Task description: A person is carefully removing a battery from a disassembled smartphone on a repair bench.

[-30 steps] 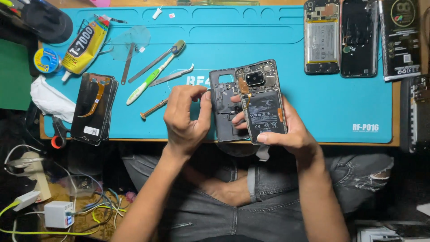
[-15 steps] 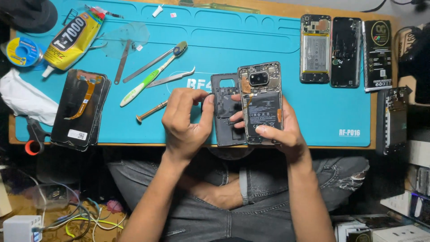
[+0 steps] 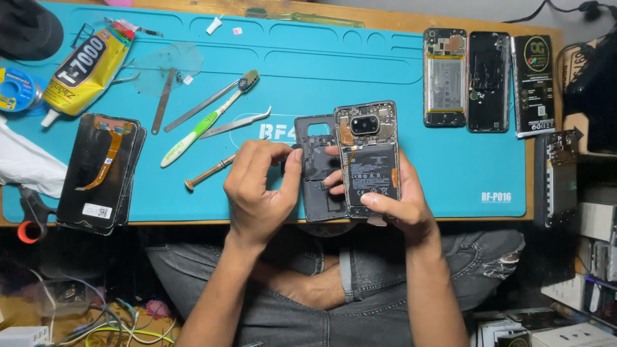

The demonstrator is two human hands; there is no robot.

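Note:
My right hand (image 3: 392, 199) grips an opened phone (image 3: 367, 154) with its back removed, so the battery and camera module show. It is held over the near edge of a blue work mat (image 3: 321, 64). A dark back cover (image 3: 318, 168) lies beside the phone on its left, partly under my fingers. My left hand (image 3: 260, 189) pinches at the upper left edge of that cover, fingers curled; what it pinches is too small to tell.
On the mat lie a screwdriver (image 3: 209, 171), a green-handled toothbrush (image 3: 209, 119), metal tweezers (image 3: 234, 125), a pry tool (image 3: 162, 101) and a yellow glue tube (image 3: 83, 71). A black screen panel (image 3: 99, 170) lies left; two opened phones (image 3: 445, 77) and a dark box (image 3: 533, 83) sit far right.
The view has shifted, so the mat and hands sit slightly differently in frame. My hands stay on the phone and cover, left fingers working at the cover's edge.

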